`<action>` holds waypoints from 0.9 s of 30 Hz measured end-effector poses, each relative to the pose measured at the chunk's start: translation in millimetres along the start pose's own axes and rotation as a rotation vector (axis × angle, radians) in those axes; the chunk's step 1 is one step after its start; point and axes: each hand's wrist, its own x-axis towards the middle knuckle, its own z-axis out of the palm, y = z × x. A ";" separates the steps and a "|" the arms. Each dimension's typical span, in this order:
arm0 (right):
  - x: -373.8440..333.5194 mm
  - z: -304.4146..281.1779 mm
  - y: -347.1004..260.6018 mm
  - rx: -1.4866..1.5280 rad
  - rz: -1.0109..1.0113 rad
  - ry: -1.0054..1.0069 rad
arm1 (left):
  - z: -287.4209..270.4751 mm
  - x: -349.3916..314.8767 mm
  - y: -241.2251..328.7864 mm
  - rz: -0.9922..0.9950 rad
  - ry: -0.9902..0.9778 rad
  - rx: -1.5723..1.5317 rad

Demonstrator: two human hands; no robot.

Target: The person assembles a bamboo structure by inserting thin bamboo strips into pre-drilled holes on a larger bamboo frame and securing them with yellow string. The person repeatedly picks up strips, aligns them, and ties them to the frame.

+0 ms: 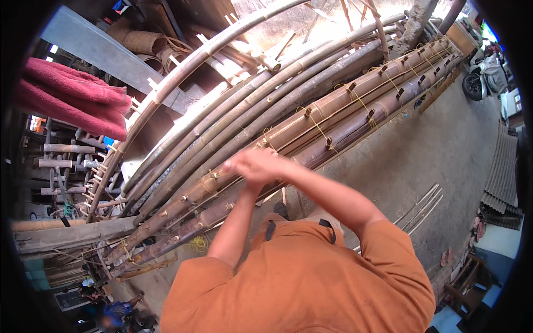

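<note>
My two hands are together above the long bamboo poles, in the middle of the picture. My right hand (258,165) lies across my left hand (256,181) and covers most of it. Motion smears the fingers, so whether either hand holds anything does not show. Below them run two brown bamboo poles side by side, the far pole (331,104) and the near pole (351,130). Short dark pegs (371,114) stand along both. Yellow cord (317,126) is tied around the pegs and stretched between the poles.
More bamboo poles (250,105) lie behind, beside a curved ladder (208,51). A red towel (75,95) hangs at left. A yellow cord tangle (199,243) and thin sticks (419,208) lie on the floor. A motorcycle (488,77) stands far right; a person (115,313) is at lower left.
</note>
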 end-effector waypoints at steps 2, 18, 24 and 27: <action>29.9 -20.9 41.6 -0.699 0.249 0.311 | -9.4 0.6 -7.2 0.028 -0.048 0.189; -123.0 52.3 97.6 -0.008 0.215 -0.090 | -30.4 39.1 42.5 -0.204 0.066 -0.300; -133.3 57.9 81.7 -0.222 0.203 -0.156 | -15.0 114.4 -88.6 -0.066 0.222 0.087; -132.9 57.3 73.4 -0.220 0.257 -0.123 | -15.9 124.0 -58.4 -0.250 -0.006 0.218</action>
